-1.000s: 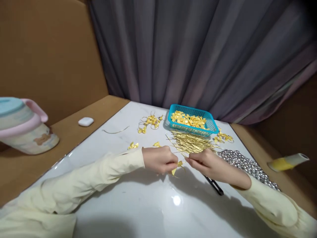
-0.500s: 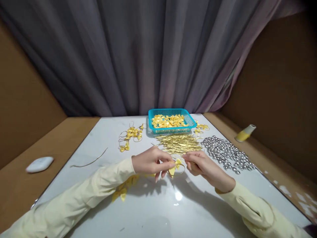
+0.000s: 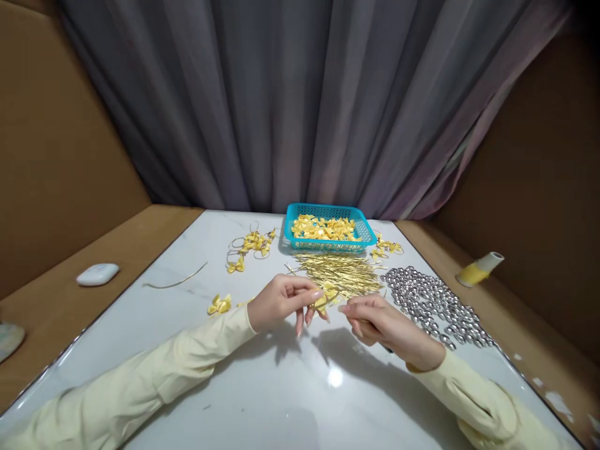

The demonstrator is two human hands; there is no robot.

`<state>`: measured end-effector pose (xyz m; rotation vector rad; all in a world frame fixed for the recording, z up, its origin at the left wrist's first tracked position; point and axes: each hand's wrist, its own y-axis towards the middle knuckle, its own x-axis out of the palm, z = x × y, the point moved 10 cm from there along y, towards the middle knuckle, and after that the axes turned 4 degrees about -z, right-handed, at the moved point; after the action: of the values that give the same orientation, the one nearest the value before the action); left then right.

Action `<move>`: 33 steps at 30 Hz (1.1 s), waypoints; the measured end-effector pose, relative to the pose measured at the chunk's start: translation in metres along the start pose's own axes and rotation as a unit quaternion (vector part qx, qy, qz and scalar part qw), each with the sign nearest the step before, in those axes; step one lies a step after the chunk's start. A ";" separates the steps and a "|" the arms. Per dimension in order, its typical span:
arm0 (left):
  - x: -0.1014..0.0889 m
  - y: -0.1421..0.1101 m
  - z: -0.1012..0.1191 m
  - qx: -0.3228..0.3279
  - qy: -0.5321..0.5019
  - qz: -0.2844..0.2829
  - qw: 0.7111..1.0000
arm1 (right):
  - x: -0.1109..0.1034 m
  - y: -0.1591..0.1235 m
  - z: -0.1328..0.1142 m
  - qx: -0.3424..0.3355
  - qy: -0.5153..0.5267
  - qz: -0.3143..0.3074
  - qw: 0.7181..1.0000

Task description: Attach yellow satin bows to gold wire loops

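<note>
Above the middle of the white table, my left hand (image 3: 284, 304) pinches a yellow ribbon bow (image 3: 327, 295) between thumb and fingers. To its right, my right hand (image 3: 384, 322) is closed, thumb against bent fingers, a short gap from the bow. What it grips is mostly hidden; a small dark tip shows under the palm. Just beyond both hands lies a heap of gold wire ties (image 3: 340, 272). More yellow bows (image 3: 219, 304) rest on the table beside my left forearm, partly covered by it.
A blue basket (image 3: 328, 247) of bows stands at the back. Bows with wire loops (image 3: 255, 242) lie left of it, others (image 3: 387, 246) right. Silver beads (image 3: 435, 306) spread at right, near a yellow-and-white cone (image 3: 480, 269). A single wire (image 3: 175, 283) and a white object (image 3: 97, 274) are at left.
The view has shifted. The bow in my left hand has turned, and the wire loop that stuck out toward my right hand no longer shows clearly. My right hand stays closed near it.
</note>
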<state>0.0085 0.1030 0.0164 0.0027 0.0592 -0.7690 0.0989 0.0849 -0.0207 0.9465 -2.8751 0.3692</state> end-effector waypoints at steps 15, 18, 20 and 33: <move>0.014 -0.002 -0.004 0.023 0.061 0.075 0.995 | 0.019 -0.008 0.000 0.014 -0.057 -0.048 0.997; 0.015 -0.004 -0.005 0.025 0.064 0.093 0.993 | 0.026 -0.011 0.000 0.023 -0.095 -0.068 0.993; 0.017 -0.005 -0.007 0.022 0.059 0.098 0.993 | 0.030 -0.012 0.001 0.025 -0.114 -0.082 0.990; 0.001 0.003 -0.016 0.032 -0.085 0.137 0.986 | 0.019 -0.015 0.010 -0.020 -0.074 -0.029 0.997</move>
<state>0.0099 0.1050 0.0005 0.0068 -0.1264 -0.4930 0.0924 0.0593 -0.0239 1.0913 -2.9663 0.2462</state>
